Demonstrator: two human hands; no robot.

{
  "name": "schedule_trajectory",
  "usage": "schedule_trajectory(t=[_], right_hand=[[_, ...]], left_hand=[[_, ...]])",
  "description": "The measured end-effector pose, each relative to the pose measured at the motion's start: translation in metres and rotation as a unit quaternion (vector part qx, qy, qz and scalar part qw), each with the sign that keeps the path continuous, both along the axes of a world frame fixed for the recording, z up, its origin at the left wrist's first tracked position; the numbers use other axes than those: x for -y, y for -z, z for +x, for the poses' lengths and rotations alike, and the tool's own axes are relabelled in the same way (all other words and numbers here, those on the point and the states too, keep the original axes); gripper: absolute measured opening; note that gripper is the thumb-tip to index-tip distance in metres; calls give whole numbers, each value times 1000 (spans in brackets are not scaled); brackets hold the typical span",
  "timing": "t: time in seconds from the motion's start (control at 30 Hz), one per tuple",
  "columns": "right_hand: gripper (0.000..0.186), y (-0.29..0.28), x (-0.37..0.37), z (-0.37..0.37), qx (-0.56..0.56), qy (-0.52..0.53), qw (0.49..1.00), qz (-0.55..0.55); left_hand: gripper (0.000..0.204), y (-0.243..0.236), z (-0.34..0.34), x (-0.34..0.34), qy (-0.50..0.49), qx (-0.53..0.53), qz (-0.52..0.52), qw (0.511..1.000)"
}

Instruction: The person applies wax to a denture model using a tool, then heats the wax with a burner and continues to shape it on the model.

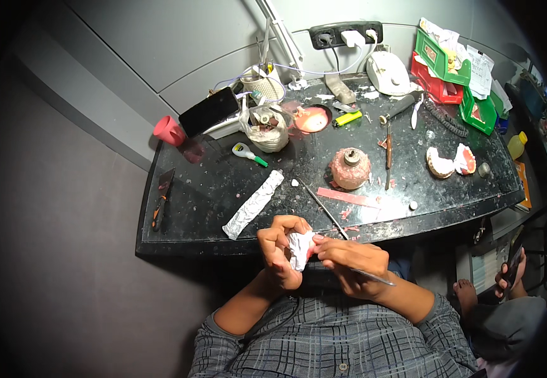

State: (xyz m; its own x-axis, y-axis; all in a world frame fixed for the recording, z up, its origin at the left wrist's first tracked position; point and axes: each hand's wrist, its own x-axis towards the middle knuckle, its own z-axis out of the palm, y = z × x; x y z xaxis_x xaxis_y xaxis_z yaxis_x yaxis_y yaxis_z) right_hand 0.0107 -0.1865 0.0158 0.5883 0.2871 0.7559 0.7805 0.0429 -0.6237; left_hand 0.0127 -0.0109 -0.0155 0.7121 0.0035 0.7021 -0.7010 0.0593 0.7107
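Just in front of the table's near edge, my left hand is closed round a white plaster dental model with pink wax on its right side. The fingers of my right hand press against that waxed side. My right hand also holds a thin metal carving tool, its end sticking out to the right past the palm. Part of the model is hidden behind my fingers. Beyond my hands lie a pink wax strip, a slim metal rod and a round, wax-spattered spirit lamp.
A crumpled white roll lies left, near an orange-and-black scraper. Two plaster dental pieces sit right, beyond a wooden-handled knife. Farther back are a wax dish, a phone and green bins. Another person's hand holds a phone at right.
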Motion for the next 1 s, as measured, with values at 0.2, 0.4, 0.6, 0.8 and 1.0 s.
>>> schedule_trajectory(t=[0.2,0.4,0.6,0.8,1.0], right_hand=[[17,2,-1,1,30,28,999,-11],[16,0,1,1,4,35,999,-33],[12,-2,-1,2,4,17,1000,-10],[13,-1,-1,4,40,0,999,-5],[14,1,0,4,54,12,998,-10]], left_hand=[[58,-5,0,8,8,-48,-47,998],[58,-5,1,9,0,-49,-45,998],[59,-1,1,8,-4,-47,-42,998],[60,-3,1,10,9,-97,-71,993],[60,-8,1,13,22,-124,-103,987]])
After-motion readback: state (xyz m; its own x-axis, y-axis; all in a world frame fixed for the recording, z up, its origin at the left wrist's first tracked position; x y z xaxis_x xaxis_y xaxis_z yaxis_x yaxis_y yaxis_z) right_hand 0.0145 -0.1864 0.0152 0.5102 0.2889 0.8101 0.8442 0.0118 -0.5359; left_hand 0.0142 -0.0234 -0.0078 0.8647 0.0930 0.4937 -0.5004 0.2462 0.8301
